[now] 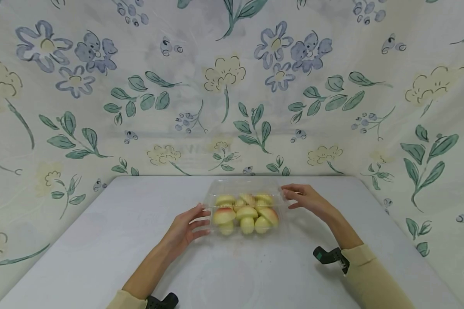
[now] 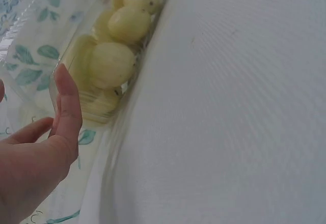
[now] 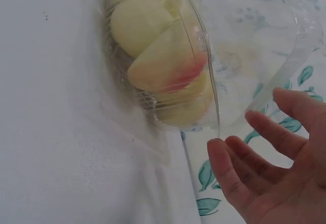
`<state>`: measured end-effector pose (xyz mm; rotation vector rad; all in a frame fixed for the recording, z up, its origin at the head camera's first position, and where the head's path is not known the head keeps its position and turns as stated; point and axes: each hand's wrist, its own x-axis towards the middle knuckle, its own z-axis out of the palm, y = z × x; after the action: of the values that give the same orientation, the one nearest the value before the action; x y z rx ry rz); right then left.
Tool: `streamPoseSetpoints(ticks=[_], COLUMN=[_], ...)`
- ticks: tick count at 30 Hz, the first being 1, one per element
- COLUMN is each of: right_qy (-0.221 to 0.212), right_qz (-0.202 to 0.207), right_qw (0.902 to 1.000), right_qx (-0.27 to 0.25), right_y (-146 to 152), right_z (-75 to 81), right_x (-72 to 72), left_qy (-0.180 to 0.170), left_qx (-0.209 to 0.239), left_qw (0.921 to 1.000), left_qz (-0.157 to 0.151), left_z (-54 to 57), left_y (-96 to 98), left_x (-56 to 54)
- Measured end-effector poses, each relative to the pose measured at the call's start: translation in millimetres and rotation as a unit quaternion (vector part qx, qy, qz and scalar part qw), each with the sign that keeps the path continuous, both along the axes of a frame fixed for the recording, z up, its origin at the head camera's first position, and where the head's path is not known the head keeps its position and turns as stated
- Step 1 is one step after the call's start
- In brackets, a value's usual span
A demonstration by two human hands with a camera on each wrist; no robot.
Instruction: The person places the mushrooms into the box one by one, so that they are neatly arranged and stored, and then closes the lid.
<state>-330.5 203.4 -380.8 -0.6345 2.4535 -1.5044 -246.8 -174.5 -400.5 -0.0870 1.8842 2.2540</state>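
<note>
A clear plastic clamshell box (image 3: 210,63) stands on the white table, its see-through lid (image 1: 245,186) raised at the back. Inside lie several pale yellow, mushroom-shaped pieces (image 1: 247,213), some with a red blush. My left hand (image 1: 186,227) is at the box's left side, fingers extended, fingertips right at the wall. At the right back corner, my right hand (image 1: 302,197) has its fingertips close to the rim and lid edge. In the right wrist view those fingers (image 3: 232,175) are spread and loosely bent, with nothing pinched between them.
The white table (image 1: 232,274) reaches back to a hanging floral cloth (image 1: 197,107), which also runs along both sides. A dark wrist-worn device (image 1: 328,256) sits by the right sleeve, and another (image 1: 163,301) is by the left one.
</note>
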Motion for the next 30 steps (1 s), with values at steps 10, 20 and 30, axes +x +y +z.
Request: streamPoseSetpoints(ticks=[10,20,30], right_qy=[-0.023,-0.043,-0.077], right_qz=[0.019,0.071,0.103], right_qw=[0.9993,0.9947,0.9887], right_qx=[0.021,0.061,0.078], right_y=[-1.4,7.3,5.6], right_z=[-1.3,7.0,6.1], right_x=[1.2,6.5,10.2], left_qy=[0.022,0.046,0.058], left_qx=[0.007,-0.012,-0.026], left_qw=[0.9997,0.9988,0.998], left_qz=[-0.003,-0.008,-0.003], left_z=[-1.1,-3.1,-4.6], left_y=[-2.0,-3.1,-3.2], left_x=[0.8,3.0,3.5])
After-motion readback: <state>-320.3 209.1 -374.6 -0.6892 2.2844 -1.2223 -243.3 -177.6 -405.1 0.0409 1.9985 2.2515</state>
